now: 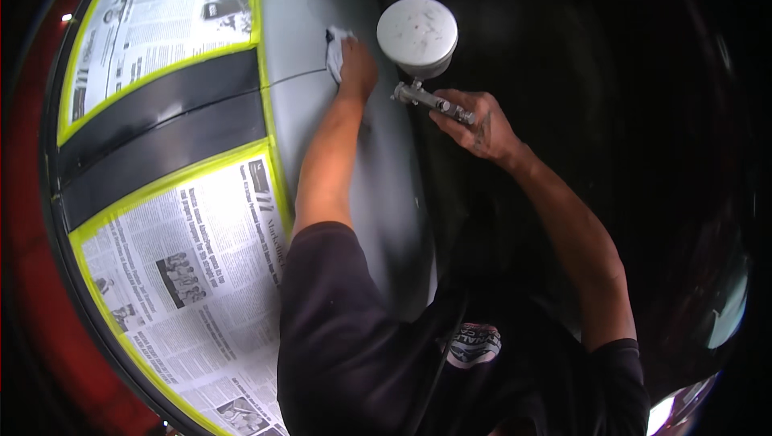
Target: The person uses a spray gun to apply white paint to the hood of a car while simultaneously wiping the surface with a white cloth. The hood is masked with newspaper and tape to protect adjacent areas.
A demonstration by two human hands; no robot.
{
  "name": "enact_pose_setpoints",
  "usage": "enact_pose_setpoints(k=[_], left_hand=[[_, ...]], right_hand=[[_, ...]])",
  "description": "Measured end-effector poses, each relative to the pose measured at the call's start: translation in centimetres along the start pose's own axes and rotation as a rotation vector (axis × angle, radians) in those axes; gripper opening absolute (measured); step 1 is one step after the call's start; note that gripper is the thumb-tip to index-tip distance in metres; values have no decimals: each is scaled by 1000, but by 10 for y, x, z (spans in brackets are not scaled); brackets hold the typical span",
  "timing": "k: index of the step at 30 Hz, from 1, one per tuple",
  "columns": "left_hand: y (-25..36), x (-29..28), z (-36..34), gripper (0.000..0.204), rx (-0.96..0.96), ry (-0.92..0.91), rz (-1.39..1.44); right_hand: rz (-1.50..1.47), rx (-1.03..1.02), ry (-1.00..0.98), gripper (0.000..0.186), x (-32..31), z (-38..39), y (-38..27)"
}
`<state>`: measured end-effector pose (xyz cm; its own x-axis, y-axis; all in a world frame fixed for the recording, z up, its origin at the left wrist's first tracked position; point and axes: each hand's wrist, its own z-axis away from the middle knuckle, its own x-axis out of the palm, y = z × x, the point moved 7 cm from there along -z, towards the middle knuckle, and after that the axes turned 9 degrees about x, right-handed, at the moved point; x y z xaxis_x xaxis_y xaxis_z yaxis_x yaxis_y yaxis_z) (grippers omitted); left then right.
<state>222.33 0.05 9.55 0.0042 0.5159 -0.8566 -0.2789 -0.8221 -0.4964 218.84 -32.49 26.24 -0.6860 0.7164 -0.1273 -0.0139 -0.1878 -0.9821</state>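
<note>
Dark shirt (362,339), spray gun (420,59), cloth (334,51).

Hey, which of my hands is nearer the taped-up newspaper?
Left. Your left hand holds a white cloth at the grey panel, right of the newspaper; your right hand is farther right, holding a spray gun.

The cloth (336,56) is white, the spray gun (428,99) silver.

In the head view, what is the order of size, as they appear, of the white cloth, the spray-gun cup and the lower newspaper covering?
1. Lower newspaper covering
2. Spray-gun cup
3. White cloth, partly hidden
</note>
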Motion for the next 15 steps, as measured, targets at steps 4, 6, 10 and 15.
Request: enact_pose_setpoints(k=[4,6,10,15], left_hand=[[77,-22,22,40,149,-202,-43],[93,-28,30,38,285,-535,65],[-19,-72,-44,33,83,-303,-261],[-14,-82,-28,38,137,-360,-433]], right_hand=[[95,-22,75,39,-37,10,19],[68,15,83,38,-41,19,42],[-62,-7,137,39,-50,29,81],[-143,230,-17,42,-41,37,116]])
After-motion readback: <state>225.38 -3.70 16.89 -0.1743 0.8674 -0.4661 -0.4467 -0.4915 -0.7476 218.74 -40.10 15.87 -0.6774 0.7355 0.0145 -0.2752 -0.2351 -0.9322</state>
